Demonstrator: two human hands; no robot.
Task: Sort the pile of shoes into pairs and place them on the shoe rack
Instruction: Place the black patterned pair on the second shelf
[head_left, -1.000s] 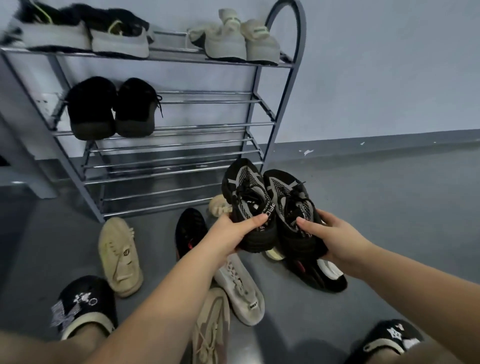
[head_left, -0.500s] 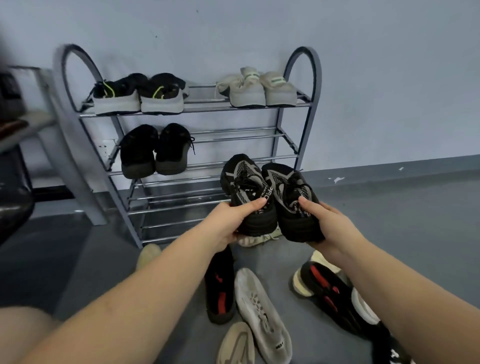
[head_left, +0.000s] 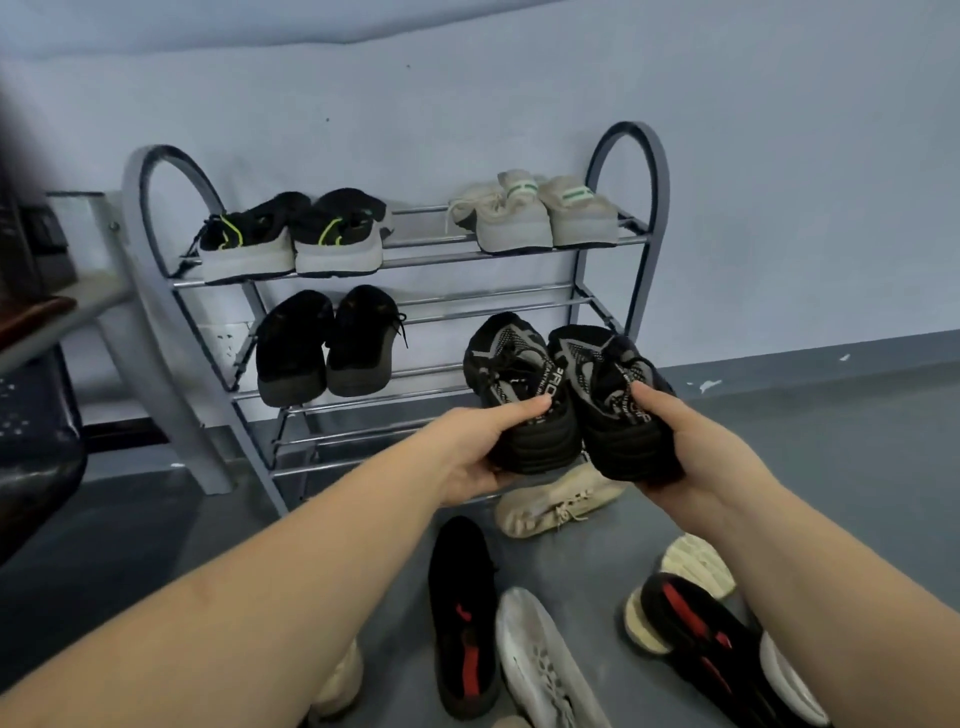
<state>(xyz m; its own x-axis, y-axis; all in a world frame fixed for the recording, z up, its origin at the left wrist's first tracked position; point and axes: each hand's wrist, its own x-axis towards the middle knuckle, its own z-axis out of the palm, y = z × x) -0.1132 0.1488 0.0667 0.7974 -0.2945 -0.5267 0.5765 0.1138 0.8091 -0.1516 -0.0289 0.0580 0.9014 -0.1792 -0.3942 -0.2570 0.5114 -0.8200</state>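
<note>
Both hands are busy: my left hand (head_left: 483, 447) is clamped around the heel of one black-and-grey knit sneaker (head_left: 514, 384), thumb lying across its collar, and my right hand (head_left: 691, 447) is closed on the heel of its mate (head_left: 608, 395) in the same way. I hold the two side by side, touching along their inner edges, toes pointing away from me toward the shoe rack (head_left: 657, 208). They sit in the air just in front of the right half of the middle shelf, not yet resting on its bars.

Judging by the rack, three pairs are already sorted. On the top shelf a pair of black sneakers with lime accents (head_left: 291, 244) stands at the left and a pair of beige sneakers (head_left: 535, 218) at the right. On the middle shelf a pair of plain black shoes (head_left: 324, 345) fills the left half, and the space beside it is free, which looks like the natural spot for the pair I am holding. The lower shelves are bare.

Plenty is left on the floor near me: a beige shoe (head_left: 556, 501) lying on its side just under my hands, a black shoe with a red lining (head_left: 465, 613), a white knit shoe (head_left: 545, 670) right beside it, a black-and-red sneaker (head_left: 711, 634) at the right with a pale sole (head_left: 698, 564) behind it, and a cream-coloured shoe (head_left: 340, 686) partly hidden under my left forearm. I would say the job is about halfway done.
</note>
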